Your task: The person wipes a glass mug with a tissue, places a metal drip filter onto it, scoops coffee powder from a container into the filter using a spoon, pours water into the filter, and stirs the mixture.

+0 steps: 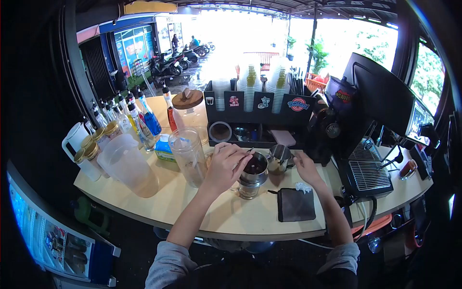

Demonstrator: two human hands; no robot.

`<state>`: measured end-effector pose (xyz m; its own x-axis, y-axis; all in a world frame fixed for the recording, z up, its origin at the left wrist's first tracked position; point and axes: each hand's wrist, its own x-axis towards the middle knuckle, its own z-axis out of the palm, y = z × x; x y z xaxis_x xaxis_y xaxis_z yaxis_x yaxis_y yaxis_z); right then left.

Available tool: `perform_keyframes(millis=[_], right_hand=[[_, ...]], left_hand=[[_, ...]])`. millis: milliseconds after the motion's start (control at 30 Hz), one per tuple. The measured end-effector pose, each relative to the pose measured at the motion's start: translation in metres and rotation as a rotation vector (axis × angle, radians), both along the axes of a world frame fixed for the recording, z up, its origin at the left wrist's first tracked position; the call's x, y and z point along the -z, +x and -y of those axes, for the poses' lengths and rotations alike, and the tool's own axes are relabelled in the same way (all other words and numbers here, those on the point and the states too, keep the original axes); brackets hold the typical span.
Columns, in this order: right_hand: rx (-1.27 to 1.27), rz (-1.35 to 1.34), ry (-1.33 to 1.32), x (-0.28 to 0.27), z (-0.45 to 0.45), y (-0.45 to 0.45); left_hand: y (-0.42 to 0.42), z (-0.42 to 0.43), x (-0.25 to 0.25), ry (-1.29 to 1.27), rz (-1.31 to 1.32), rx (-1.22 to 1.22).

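A metal drip filter (253, 177) with dark contents sits on top of a glass cup (249, 191) near the middle of the counter. My left hand (227, 166) is at the filter's left rim, its thumb and fingers pinched on a small dark piece that I cannot make out. Just right of the filter is a steel milk pitcher (278, 161). My right hand (308, 169) is at the pitcher's handle side with its fingers curled in; the grip is partly hidden. A folded dark cloth (296, 206) lies in front, with a crumpled white tissue (303, 187) on its edge.
Left are a tall clear jar (188, 159), a large translucent pitcher (127, 166), a wood-lidded jar (190, 118) and several syrup bottles (150, 115). A black organizer (255, 108) with stacked plastic cups stands behind. An espresso machine (368, 168) occupies the right.
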<state>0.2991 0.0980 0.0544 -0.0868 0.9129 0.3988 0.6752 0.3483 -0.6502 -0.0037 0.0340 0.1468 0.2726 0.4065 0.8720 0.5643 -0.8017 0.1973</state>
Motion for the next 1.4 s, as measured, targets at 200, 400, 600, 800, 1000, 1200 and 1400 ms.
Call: perform_keyframes(millis=[200, 400, 600, 800, 1000, 1200, 1400], right_hand=[[-0.074, -0.244, -0.115, 0.037, -0.015, 0.004], [-0.202, -0.575, -0.209, 0.038, -0.01, -0.006], [-0.16, -0.646, -0.093, 0.022, -0.014, -0.009], [-0.286, -0.654, 0.018, -0.041, -0.005, -0.013], [-0.428, -0.618, 0.035, -0.101, 0.012, -0.03], [-0.538, -0.542, 0.011, -0.13, 0.017, -0.049], [-0.528, -0.421, -0.005, -0.141, 0.013, -0.063]], left_hand=[[-0.001, 0.005, 0.0, 0.033, 0.009, -0.047], [-0.003, 0.006, 0.002, 0.071, 0.025, -0.064], [-0.006, 0.009, -0.003, 0.119, 0.002, -0.105], [-0.011, 0.007, -0.002, 0.059, 0.062, -0.073], [-0.012, 0.01, -0.012, 0.046, 0.098, -0.105], [-0.013, 0.006, -0.012, 0.082, 0.207, -0.048], [-0.013, -0.001, -0.008, 0.045, 0.301, -0.071]])
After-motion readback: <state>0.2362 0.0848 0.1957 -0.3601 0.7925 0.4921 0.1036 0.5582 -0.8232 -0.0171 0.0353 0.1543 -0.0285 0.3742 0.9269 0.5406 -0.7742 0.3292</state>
